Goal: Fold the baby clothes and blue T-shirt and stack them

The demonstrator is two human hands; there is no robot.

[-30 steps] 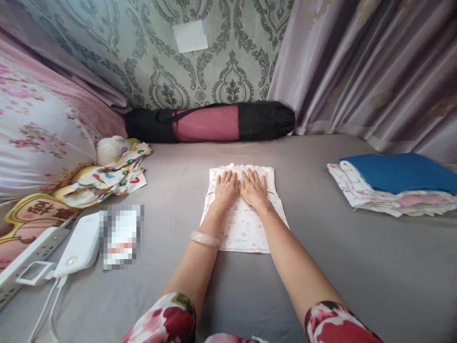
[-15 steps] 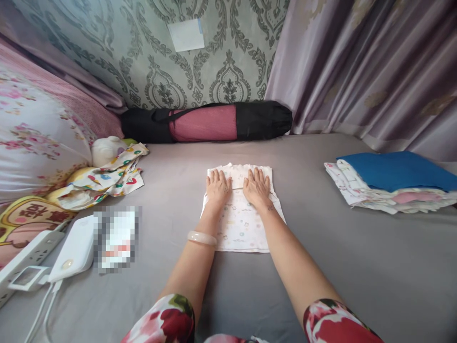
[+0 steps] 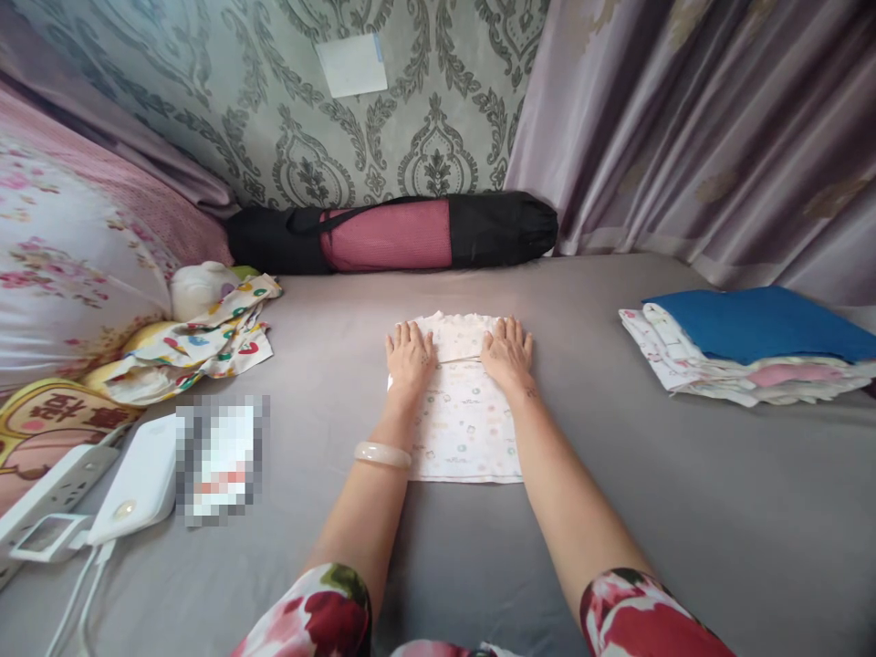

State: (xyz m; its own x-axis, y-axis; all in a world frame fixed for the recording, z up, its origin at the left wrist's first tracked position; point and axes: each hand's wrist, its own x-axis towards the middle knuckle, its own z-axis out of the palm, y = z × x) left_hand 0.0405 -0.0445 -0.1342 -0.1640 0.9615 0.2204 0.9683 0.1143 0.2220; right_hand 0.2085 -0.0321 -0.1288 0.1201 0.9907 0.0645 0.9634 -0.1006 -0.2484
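Observation:
A white garment with small pastel prints (image 3: pixel 465 429) lies flat on the grey bedsheet (image 3: pixel 328 383) in front of me. Its far end is folded over toward me, leaving a band across the top. My left hand (image 3: pixel 411 356) rests palm down on the left end of that band, fingers stretched out. On the right end, my right hand (image 3: pixel 507 350) lies flat in the same way. Neither hand grips the cloth. The garment's far side edges are partly hidden under my hands and forearms.
Folded cloths with a blue piece on top (image 3: pixel 759 324) are stacked at right. A black and pink roll bag (image 3: pixel 387 235) lies along the wall. At left are a patterned cloth (image 3: pixel 233 338), a white power bank (image 3: pixel 140 479), a power strip (image 3: pixel 55 493) and a blurred item (image 3: pixel 224 456).
My hands have slid apart toward the two sides of the folded band, uncovering more of its middle. The garment stays in place.

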